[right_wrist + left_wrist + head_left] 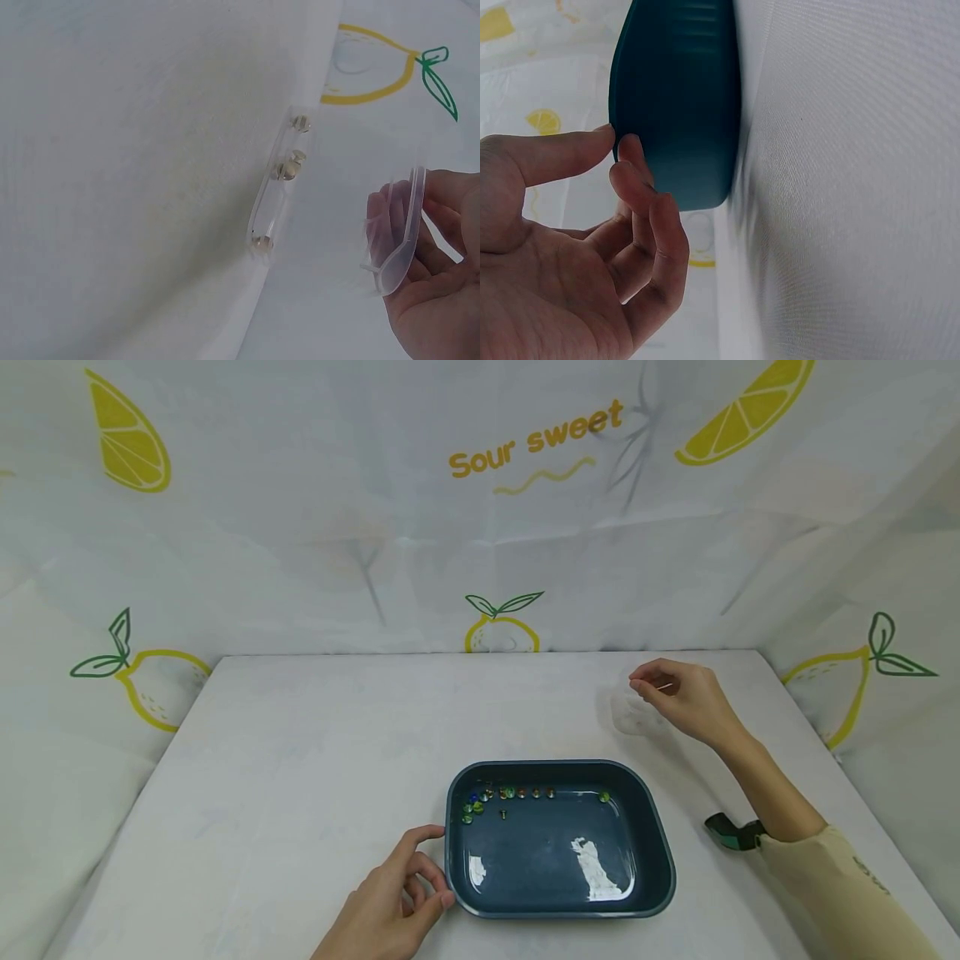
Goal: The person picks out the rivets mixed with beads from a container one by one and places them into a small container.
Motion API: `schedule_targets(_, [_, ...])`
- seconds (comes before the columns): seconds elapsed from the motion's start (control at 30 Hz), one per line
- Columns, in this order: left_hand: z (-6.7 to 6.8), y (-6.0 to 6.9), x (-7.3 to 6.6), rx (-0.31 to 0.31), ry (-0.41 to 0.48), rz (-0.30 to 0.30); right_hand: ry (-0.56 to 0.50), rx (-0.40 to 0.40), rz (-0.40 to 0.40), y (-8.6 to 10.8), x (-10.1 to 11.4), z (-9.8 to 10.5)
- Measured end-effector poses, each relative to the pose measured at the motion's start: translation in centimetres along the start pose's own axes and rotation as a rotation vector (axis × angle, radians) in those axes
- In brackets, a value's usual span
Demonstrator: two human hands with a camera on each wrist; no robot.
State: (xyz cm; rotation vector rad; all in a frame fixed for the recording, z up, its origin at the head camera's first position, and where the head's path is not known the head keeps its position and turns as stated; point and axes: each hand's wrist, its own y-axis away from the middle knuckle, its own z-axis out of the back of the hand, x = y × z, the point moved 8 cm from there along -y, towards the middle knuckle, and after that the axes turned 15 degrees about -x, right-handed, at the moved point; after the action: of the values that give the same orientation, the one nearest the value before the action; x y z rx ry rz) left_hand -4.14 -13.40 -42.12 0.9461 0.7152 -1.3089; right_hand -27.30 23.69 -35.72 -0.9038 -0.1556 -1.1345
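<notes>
A dark blue rectangular tray (555, 906) sits on the table with several small glass marbles (477, 807) inside, most along its far left. My left hand (397, 893) touches the tray's left side with its thumb and index finger, the other fingers loosely bent. In the left wrist view, fingertips meet the tray's outer wall (682, 112) and rim. My right hand (686, 697) pinches the upper rim of a clear plastic container (409, 232) behind the tray. Several marbles (285, 171) lie at the container's bottom. The container shows only faintly in the head view.
White cloth with lemon prints hangs behind and beside the white table (300, 760). A black and green device (731, 832) is at the right wrist, by the sleeve (840, 885).
</notes>
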Motion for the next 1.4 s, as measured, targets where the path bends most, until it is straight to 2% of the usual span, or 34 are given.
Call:
schedule_targets(0.63, [0.0, 0.1, 0.1, -0.004, -0.007, 0.007, 0.0, -0.012, 0.048, 0.0, 1.5, 0.5])
schedule_targets(1.0, [0.0, 0.1, 0.1, -0.006, -0.007, 0.018, -0.022, -0.019, 0.114, 0.0, 4.5, 0.7])
schedule_targets(1.4, [0.0, 0.1, 0.1, -0.005, -0.005, 0.009, -0.092, -0.008, 0.194, 0.3, 8.3, 1.1])
